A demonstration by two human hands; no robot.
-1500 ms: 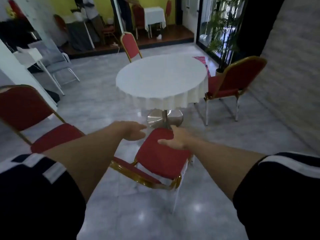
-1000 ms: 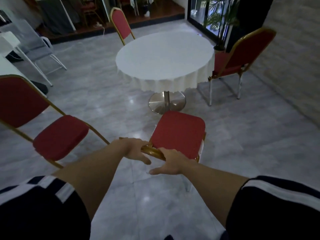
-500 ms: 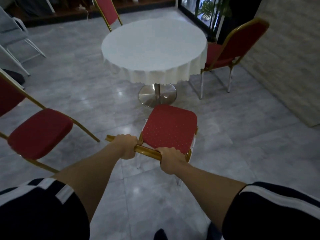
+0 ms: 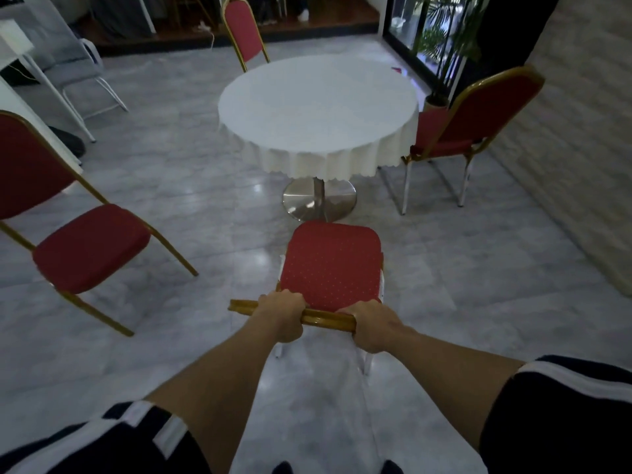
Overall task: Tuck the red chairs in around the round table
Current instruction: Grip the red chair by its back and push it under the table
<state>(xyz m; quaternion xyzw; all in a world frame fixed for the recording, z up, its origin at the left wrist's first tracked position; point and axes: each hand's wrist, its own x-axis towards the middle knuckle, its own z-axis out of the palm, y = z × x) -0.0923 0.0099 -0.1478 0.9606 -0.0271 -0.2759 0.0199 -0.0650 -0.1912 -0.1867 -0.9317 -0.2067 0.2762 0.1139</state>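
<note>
A round table [image 4: 318, 111] with a white cloth stands on a chrome pedestal ahead of me. Directly in front of me is a red chair [image 4: 331, 265] with a gold frame, its seat pointing at the table, a short gap from the pedestal. My left hand [image 4: 282, 314] and my right hand [image 4: 372, 328] both grip the top rail of its backrest. A second red chair [image 4: 85, 248] stands at the left, turned away from the table. A third red chair [image 4: 478, 111] sits at the table's right edge. A fourth red chair [image 4: 244, 30] stands behind the table.
A grey folding chair [image 4: 71, 63] and a white desk [image 4: 13, 46] stand at the far left. A brick wall [image 4: 581, 148] runs along the right. A potted plant [image 4: 441, 39] stands by the glass door behind the table. A raised wooden step [image 4: 239, 25] crosses the back.
Both hands came from above the seat to the backrest rail and closed on it. The chair has turned square to the table, and its seat has neared the pedestal.
</note>
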